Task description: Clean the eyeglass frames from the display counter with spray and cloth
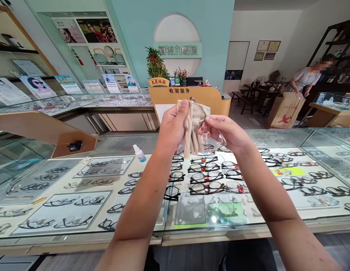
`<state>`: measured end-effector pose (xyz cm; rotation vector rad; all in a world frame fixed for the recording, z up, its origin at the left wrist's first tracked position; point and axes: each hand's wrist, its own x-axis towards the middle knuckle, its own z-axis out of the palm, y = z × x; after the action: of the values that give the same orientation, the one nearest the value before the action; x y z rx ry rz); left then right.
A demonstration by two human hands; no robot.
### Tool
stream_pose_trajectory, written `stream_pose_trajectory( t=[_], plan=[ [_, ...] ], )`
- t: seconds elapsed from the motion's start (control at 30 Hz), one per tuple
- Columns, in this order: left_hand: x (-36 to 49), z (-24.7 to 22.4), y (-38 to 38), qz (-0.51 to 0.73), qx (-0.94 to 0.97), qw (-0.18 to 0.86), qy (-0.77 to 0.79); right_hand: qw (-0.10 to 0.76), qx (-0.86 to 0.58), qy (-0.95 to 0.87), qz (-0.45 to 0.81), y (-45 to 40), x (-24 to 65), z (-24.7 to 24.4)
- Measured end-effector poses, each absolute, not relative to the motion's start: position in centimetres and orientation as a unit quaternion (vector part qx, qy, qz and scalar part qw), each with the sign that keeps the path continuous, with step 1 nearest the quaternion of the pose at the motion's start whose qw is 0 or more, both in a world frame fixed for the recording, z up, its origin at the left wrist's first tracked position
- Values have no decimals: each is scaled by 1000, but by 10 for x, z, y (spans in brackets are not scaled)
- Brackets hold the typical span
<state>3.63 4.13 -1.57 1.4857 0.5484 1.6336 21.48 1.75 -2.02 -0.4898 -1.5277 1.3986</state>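
Spray bottle (139, 154) upright on glass counter (214, 234), left of the forearms. Left hand (174, 123) closed, thumb on top, gripping beige cloth (192, 133), which hangs in folds. Eyeglasses (202, 111) up against the cloth, between both hands, above the counter; display frames (206, 187) in rows below. Right hand (227, 130) partly curled, thumb and fingers pinching the eyeglasses, one temple sticking out beneath. Far right: another person (303, 79) holding paper bag (286, 109).
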Motion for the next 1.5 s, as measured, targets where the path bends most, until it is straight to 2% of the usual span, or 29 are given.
stream_pose_trajectory(
  t=[0.2,0.43,0.53,0.6,0.7,0.8,0.9,1.0,1.1,1.2,1.27,1.37,1.5],
  plan=[
    [21,-12,50,691,540,413,245,521,-198,-612,562,20,234,-14],
    [21,-6,42,684,505,470,236,522,-207,-618,550,17,239,-11],
    [24,-3,39,685,494,497,199,528,-218,-646,506,13,233,-10],
    [27,-1,37,690,479,516,167,540,-246,-684,424,7,225,-11],
    [32,2,30,696,456,537,139,537,-325,-753,197,-3,205,-17],
    [36,5,20,697,453,540,130,441,-390,-807,-39,-11,182,-25],
    [39,6,15,703,455,531,131,363,-436,-809,-153,-14,164,-34],
    [36,5,18,716,459,508,136,346,-439,-806,-192,-16,154,-40],
    [27,3,27,734,461,476,148,331,-423,-824,-181,-23,150,-40],
    [15,4,34,769,441,433,162,314,-405,-852,-111,-33,156,-33],
    [9,5,37,803,412,409,132,324,-371,-870,0,-37,170,-23],
    [3,7,36,824,424,356,121,407,-330,-824,216,-35,202,-9],
    [2,8,25,771,566,226,185,477,-275,-745,376,-21,236,1]
  ],
)
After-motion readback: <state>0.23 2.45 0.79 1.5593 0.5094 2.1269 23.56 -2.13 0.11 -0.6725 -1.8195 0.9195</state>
